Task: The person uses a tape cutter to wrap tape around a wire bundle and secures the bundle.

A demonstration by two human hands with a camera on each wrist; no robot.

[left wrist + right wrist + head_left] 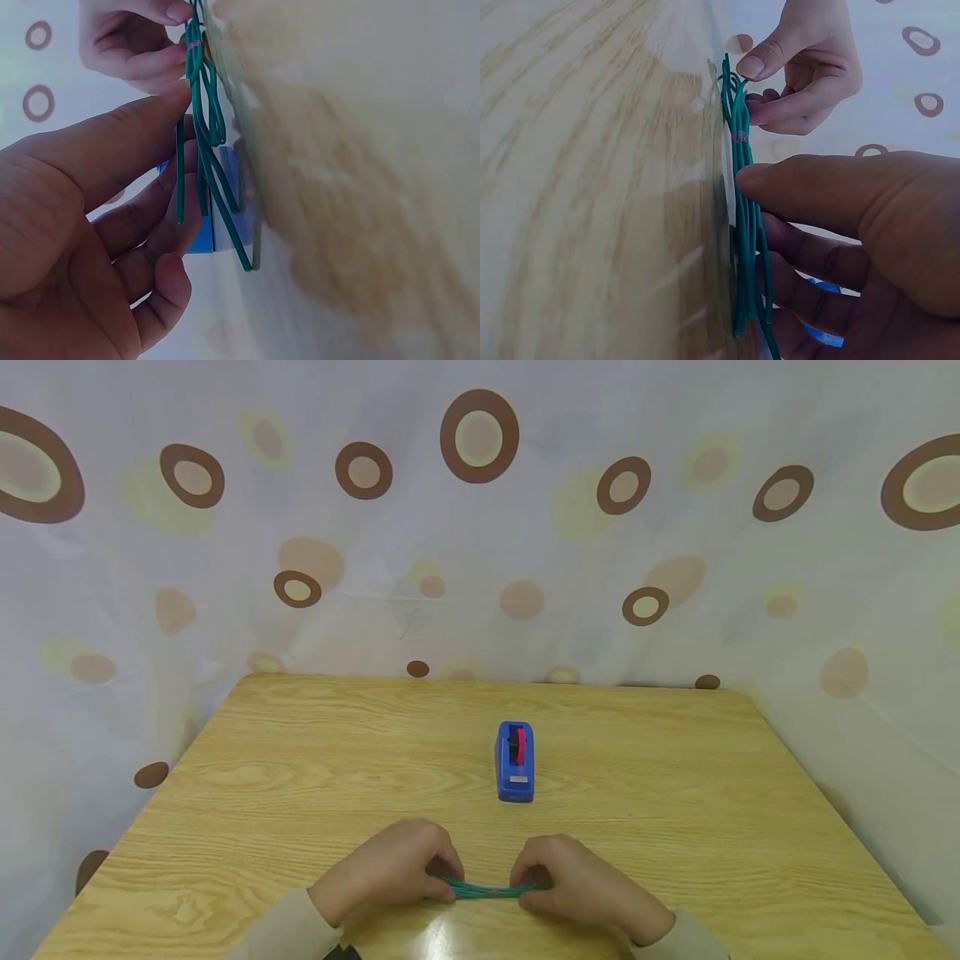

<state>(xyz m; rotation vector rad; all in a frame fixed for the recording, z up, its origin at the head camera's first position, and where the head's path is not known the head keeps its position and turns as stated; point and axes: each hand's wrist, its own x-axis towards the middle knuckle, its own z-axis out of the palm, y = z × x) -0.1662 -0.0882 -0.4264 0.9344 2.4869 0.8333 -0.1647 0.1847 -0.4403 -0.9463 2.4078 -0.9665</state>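
Observation:
A bundle of thin green wire (487,891) lies stretched sideways between both hands, low over the near part of the table. A narrow pinkish band (739,137) wraps its middle. My left hand (405,864) pinches the left end between thumb and fingers; in the left wrist view, loops and loose ends of green wire (225,195) hang past the fingertips. With thumb and fingers my right hand (573,881) pinches the other end, where the strands (744,217) run side by side. Beyond the hands stands a blue tape dispenser (517,792) with a pink reel.
The wood-grain table (337,752) spreads out around the hands. Behind it and along its sides hangs a pale curtain (525,552) printed with brown ovals. The dispenser's blue body (201,241) shows partly behind the left fingers.

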